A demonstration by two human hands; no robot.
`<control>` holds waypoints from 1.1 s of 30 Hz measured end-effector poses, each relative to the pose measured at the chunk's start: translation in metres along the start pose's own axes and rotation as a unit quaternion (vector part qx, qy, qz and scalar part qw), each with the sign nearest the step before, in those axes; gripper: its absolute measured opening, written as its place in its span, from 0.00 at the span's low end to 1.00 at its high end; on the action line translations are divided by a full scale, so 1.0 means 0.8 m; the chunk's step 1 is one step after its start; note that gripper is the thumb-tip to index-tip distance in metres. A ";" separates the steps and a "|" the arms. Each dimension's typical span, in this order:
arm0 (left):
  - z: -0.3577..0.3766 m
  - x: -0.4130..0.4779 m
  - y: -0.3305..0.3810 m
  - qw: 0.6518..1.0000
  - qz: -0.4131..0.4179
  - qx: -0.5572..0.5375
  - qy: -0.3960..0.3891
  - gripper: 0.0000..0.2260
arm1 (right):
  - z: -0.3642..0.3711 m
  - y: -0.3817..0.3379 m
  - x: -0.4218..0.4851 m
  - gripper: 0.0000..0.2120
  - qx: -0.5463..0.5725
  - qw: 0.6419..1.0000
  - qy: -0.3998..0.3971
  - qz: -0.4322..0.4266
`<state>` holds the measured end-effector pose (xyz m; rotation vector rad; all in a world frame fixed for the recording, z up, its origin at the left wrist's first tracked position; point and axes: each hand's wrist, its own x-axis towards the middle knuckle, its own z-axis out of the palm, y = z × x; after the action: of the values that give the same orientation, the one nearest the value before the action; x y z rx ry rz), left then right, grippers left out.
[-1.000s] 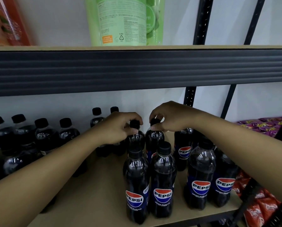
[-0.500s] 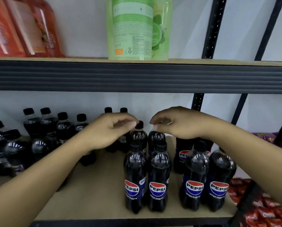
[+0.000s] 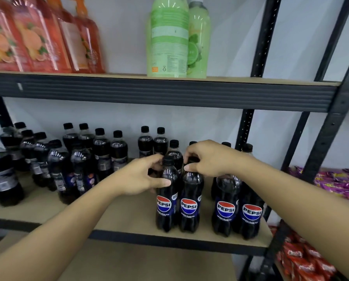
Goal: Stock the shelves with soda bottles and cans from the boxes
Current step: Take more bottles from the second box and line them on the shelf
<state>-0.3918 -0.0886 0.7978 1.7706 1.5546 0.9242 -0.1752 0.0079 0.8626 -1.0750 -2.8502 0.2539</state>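
Several black-capped Pepsi bottles stand on the wooden middle shelf [image 3: 129, 218]. Two pairs stand at the front edge. My left hand [image 3: 143, 175] grips the neck of the front-left Pepsi bottle [image 3: 166, 205], with the thumb on its shoulder and the fingers by its cap. My right hand [image 3: 210, 159] pinches the cap of the bottle beside it [image 3: 191, 207], hiding that cap. Both bottles stand upright on the shelf and touch each other. Another pair [image 3: 174, 153] stands right behind them.
Two more Pepsi bottles [image 3: 238, 213] stand at the right front. A crowd of dark bottles [image 3: 68, 159] fills the shelf's left. Green bottles [image 3: 169, 37] and orange pouches [image 3: 37, 37] sit on the upper shelf. Purple [image 3: 340, 183] and red snack packets [image 3: 303, 258] lie beyond the black upright [image 3: 319, 159].
Both hands let go of the caps of the rear pair and came back to the front pair, where they now grip. The view has pulled back and tilted up.
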 end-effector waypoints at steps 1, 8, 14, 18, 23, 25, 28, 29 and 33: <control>0.003 -0.002 0.000 1.000 -0.003 0.000 0.006 0.23 | 0.000 0.001 -0.001 0.08 0.001 1.000 0.001 0.002; 0.016 -0.007 0.001 0.999 -0.018 0.007 0.038 0.24 | 0.002 0.001 -0.012 0.09 -0.003 1.000 0.021 0.002; 0.023 -0.021 0.004 0.995 -0.005 0.085 0.045 0.27 | 0.006 -0.002 -0.031 0.20 0.025 0.999 0.039 0.001; 0.019 -0.040 0.003 0.994 -0.014 0.066 0.091 0.31 | 0.001 -0.017 -0.048 0.23 0.027 0.995 0.085 -0.039; 0.003 -0.073 0.011 0.988 0.011 0.035 0.152 0.27 | 0.004 -0.053 -0.060 0.23 0.023 0.987 0.124 -0.095; -0.007 -0.085 0.014 0.984 0.016 0.041 0.173 0.25 | 0.008 -0.069 -0.057 0.23 0.028 0.984 0.131 -0.114; -0.024 -0.102 0.013 0.977 0.018 0.058 0.203 0.23 | 0.018 -0.091 -0.046 0.23 0.060 0.981 0.133 -0.127; -0.029 -0.108 0.011 0.975 0.018 0.064 0.212 0.22 | 0.022 -0.099 -0.042 0.23 0.069 0.980 0.135 -0.132; -0.055 -0.125 -0.009 0.964 0.010 0.083 0.251 0.21 | 0.045 -0.128 -0.016 0.23 0.110 0.977 0.123 -0.138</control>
<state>-0.4386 -0.1871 0.8060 1.7506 1.9769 1.3671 -0.2364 -0.0807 0.8462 -0.6135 -2.6306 0.3747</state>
